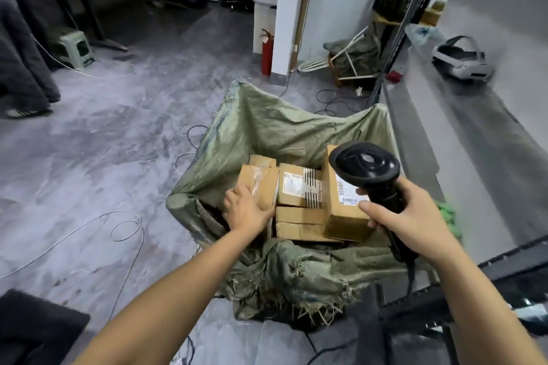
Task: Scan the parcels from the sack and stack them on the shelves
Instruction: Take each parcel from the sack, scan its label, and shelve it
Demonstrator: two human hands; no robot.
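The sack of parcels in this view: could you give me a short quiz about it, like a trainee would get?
1. True or false: the right hand grips a black scanner.
2. What does the left hand touch? A) a cardboard parcel B) a red fire extinguisher C) a green stool
3. Fill in: the parcels lie inside a green woven ____.
Key: 1 true; 2 A; 3 sack.
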